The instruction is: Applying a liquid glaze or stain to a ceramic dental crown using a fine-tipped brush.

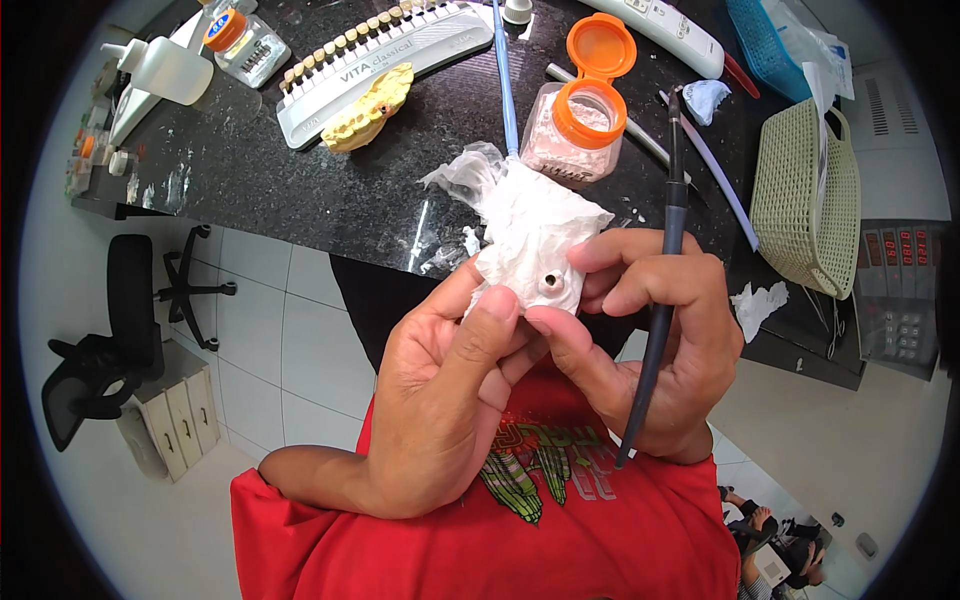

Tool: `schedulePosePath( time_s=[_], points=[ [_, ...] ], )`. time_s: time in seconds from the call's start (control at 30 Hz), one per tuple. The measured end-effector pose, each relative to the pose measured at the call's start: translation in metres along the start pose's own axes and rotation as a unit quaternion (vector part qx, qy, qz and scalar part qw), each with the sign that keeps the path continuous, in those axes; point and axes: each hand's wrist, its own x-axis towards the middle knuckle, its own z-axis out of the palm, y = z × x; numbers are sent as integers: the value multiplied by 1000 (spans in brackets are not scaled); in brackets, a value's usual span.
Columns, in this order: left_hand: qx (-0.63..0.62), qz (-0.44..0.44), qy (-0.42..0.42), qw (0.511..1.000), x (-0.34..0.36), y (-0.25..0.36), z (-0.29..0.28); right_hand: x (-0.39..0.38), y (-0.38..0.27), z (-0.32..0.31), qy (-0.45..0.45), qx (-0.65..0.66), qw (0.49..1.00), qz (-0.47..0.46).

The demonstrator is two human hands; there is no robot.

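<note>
My left hand [450, 390] pinches a crumpled white tissue [530, 235] that wraps a small tooth-coloured crown [552, 287], its hollow side facing me. My right hand [655, 330] touches the same tissue with thumb and forefinger and also holds a long dark brush handle [668, 260] across its fingers, tip end pointing away. Both hands are raised in front of my red shirt [480, 530], just off the edge of the black speckled counter [300, 170].
On the counter: an open jar with an orange flip lid [580, 120] holding pale powder, a blue-handled tool [505, 80], a tooth shade guide [370, 50], a yellow dental cast [370, 108], a squeeze bottle [165, 68]. A green woven basket [808, 190] stands at right. An office chair [110, 330] stands on the floor at left.
</note>
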Motion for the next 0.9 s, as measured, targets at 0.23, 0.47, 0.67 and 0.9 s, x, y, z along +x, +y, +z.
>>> schedulePosePath(
  time_s=[0.23, 0.47, 0.67, 0.9],
  points=[
    [63, 0, 32, 998, -3, 4, -1, 0, -4, 4, -12, -5, 1000, 1],
    [79, -55, -11, 995, -3, 22, -1, -2, -7, -6, -54, 107, 991, 60],
    [72, -94, -59, 991, 7, 21, -8, -2, -6, -21, -102, 88, 989, 56],
    [57, -64, -64, 994, 7, 8, -4, -8, -10, -27, -57, -48, 996, -38]
  ],
)
